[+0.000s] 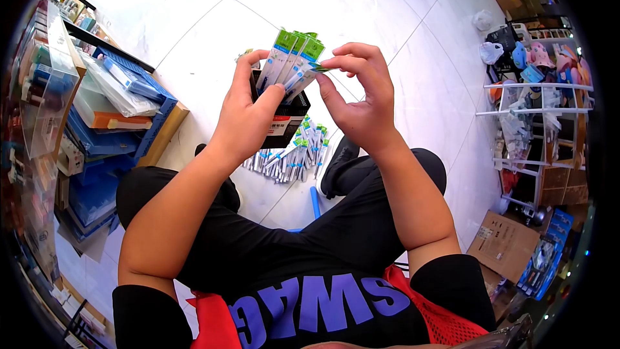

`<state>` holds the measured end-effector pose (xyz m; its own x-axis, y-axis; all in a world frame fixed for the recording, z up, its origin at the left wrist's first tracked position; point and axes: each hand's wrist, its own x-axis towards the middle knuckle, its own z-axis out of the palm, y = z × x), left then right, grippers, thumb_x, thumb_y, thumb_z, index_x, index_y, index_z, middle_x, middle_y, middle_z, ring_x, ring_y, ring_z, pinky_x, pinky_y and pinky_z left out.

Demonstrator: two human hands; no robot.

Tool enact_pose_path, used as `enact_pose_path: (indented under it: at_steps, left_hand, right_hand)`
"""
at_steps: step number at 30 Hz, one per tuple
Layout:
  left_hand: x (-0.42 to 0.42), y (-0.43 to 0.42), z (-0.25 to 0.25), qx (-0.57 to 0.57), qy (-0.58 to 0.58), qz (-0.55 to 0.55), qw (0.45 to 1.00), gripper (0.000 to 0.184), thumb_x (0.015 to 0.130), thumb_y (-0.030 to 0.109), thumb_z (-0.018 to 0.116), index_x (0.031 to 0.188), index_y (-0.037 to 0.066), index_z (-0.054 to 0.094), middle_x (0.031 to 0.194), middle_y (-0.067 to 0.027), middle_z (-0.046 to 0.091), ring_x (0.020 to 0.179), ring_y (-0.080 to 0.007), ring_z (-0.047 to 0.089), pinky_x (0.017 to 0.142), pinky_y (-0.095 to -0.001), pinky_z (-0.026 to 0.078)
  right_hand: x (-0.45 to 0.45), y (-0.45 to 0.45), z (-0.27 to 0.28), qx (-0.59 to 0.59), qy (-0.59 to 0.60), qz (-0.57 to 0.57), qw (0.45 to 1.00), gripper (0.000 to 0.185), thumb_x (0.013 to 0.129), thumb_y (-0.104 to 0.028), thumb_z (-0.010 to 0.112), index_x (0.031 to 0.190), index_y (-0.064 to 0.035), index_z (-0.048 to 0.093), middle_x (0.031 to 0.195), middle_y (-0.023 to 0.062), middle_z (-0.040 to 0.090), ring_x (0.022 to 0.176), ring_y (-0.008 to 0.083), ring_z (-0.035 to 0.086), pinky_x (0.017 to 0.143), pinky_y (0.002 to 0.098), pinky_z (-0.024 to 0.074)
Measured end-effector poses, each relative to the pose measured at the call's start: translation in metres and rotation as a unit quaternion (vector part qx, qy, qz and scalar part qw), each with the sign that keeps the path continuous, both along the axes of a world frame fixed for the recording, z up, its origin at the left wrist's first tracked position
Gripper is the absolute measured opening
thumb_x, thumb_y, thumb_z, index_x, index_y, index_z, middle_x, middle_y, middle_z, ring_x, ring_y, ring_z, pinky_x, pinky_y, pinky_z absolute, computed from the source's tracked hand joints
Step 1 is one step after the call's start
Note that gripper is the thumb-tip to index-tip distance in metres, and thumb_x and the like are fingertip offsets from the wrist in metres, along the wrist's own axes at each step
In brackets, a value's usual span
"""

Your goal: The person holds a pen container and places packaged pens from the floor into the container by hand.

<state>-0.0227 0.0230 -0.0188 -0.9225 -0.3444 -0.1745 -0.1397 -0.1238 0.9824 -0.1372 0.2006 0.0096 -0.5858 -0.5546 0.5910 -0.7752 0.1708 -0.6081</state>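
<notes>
My left hand [248, 113] is curled round a bundle of slim white packets with green tops [287, 58], its thumb lying across their front. The bundle stands upright, leaning a little, in a black box [294, 110] with a white and red label. My right hand [363, 94] pinches the green end of one slim packet [305, 76] between thumb and fingertips; this packet tilts to the right of the others. Below the box, a loose pile of similar packets [290, 158] lies on the floor between my legs. The print on the packets is too small to read.
A shelf holding blue trays and plastic sleeves [119, 97] stands on the left. To the right is a white wire rack [536, 113] with toys and bagged goods, and below it a cardboard box [504, 245]. A blue stick-like piece [314, 202] lies by my shoe [339, 168].
</notes>
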Motion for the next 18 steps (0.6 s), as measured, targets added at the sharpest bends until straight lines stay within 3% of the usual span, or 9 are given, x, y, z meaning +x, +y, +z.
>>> enact_pose_path:
  at_steps: [5,8,11,16,18]
  left_hand:
    - [0.0,0.001,0.001,0.0,0.001,0.001,1.0,0.052,0.1,0.01,0.057,0.151,0.007,0.043,0.118,-0.0132,0.06,0.104,-0.0164,0.059,0.093,-0.0326,0.051]
    - [0.001,0.001,0.002,-0.002,-0.002,-0.001,1.0,0.052,0.1,0.011,0.057,0.15,0.008,0.043,0.118,-0.0134,0.06,0.104,-0.0164,0.058,0.094,-0.0327,0.05]
    - [0.001,-0.001,0.0,-0.006,0.003,-0.001,1.0,0.052,0.1,0.011,0.058,0.15,0.008,0.044,0.118,-0.0134,0.06,0.104,-0.0163,0.058,0.094,-0.0328,0.05]
    - [0.001,0.0,0.0,-0.008,-0.003,0.004,1.0,0.051,0.1,0.011,0.058,0.149,0.008,0.044,0.117,-0.0133,0.06,0.104,-0.0163,0.058,0.094,-0.0326,0.051]
    - [0.0,-0.002,-0.002,-0.016,-0.006,0.008,1.0,0.052,0.098,0.015,0.06,0.147,0.008,0.045,0.116,-0.0165,0.064,0.103,-0.0209,0.062,0.094,-0.0357,0.052]
  right_hand:
    - [-0.002,0.001,-0.002,-0.003,-0.026,0.024,0.999,0.028,0.079,0.005,0.082,0.101,-0.0084,0.07,0.103,0.0069,0.069,0.096,0.0202,0.065,0.083,0.0335,0.0527]
    - [-0.003,0.006,-0.009,0.003,-0.115,0.049,0.992,0.027,0.083,0.003,0.08,0.107,-0.0082,0.071,0.1,0.0052,0.071,0.092,0.017,0.064,0.079,0.0305,0.0501]
    - [0.0,0.002,-0.008,-0.024,-0.217,0.061,0.974,0.025,0.087,0.0,0.079,0.111,-0.0076,0.074,0.104,0.0044,0.072,0.089,0.0135,0.063,0.078,0.0284,0.0478]
    - [-0.005,0.003,-0.01,-0.015,-0.26,0.08,0.962,0.021,0.09,-0.001,0.078,0.11,-0.0071,0.077,0.106,0.0037,0.072,0.089,0.0113,0.064,0.079,0.0278,0.0478]
    - [-0.004,0.003,-0.01,-0.016,-0.271,0.076,0.959,0.019,0.091,-0.001,0.077,0.109,-0.007,0.077,0.106,0.0039,0.072,0.091,0.0113,0.065,0.079,0.0276,0.048]
